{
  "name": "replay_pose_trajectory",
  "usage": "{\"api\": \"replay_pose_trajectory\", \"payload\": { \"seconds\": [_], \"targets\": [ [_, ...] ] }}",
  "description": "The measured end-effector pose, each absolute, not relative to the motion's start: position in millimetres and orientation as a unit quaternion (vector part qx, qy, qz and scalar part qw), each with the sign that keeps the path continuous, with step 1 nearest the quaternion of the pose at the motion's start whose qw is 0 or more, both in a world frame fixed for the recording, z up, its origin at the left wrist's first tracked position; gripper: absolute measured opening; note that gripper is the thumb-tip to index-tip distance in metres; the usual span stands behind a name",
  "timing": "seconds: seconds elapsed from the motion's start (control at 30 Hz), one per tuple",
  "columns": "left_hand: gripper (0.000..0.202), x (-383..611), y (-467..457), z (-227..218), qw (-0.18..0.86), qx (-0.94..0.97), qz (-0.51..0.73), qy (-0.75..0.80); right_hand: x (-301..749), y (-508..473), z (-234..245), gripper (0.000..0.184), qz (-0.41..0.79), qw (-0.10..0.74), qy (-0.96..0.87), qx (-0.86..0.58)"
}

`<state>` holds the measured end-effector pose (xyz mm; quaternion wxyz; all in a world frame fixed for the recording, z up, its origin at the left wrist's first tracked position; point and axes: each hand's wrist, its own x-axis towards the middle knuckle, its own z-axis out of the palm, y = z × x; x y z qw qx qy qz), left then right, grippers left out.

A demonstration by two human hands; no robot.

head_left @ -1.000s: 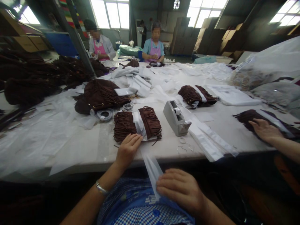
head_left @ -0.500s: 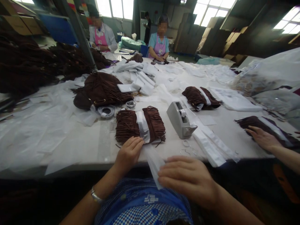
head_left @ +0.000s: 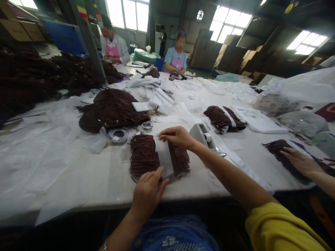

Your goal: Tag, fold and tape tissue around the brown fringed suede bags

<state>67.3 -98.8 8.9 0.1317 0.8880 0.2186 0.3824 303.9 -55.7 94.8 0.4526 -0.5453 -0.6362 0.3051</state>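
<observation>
White strip [head_left: 164,156] is crossing the fringed bundle [head_left: 143,155]; our right hand [head_left: 178,137] is pinching its far end, our left hand [head_left: 147,191] touching its near end, grip unclear.

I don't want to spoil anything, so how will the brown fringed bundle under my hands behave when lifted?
The brown fringed bundle will probably feel floppy at its sides, where thin strands show. Its middle may stay neater, since a white strip lies across it. It seems unlikely to roll, lying broad and low on the table.
</observation>
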Motion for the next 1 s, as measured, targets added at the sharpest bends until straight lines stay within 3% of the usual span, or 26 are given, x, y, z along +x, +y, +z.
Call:
{"api": "replay_pose_trajectory", "payload": {
  "seconds": [0.17,0.4,0.57,0.83,0.9,1.0],
  "targets": [
    [0.047,64,-111,6,0.136,0.878,0.393,0.237,303,-46,65,0.018,0.306,0.395,-0.621,-0.604],
    [0.035,66,-110,9,0.113,0.887,0.375,0.245,298,-51,53,0.013,0.217,0.394,-0.630,-0.633],
    [0.031,76,-103,17,0.046,0.900,0.339,0.271,300,-47,49,0.011,0.216,0.380,-0.629,-0.643],
    [0.018,89,-100,28,-0.002,0.924,0.267,0.275,300,-40,43,0.030,0.238,0.376,-0.602,-0.663],
    [0.026,91,-95,34,-0.019,0.926,0.258,0.274,301,-39,43,0.031,0.237,0.378,-0.598,-0.666],
    [0.053,96,-84,40,-0.052,0.933,0.236,0.267,302,-36,42,0.029,0.231,0.371,-0.596,-0.674]
  ]
}}
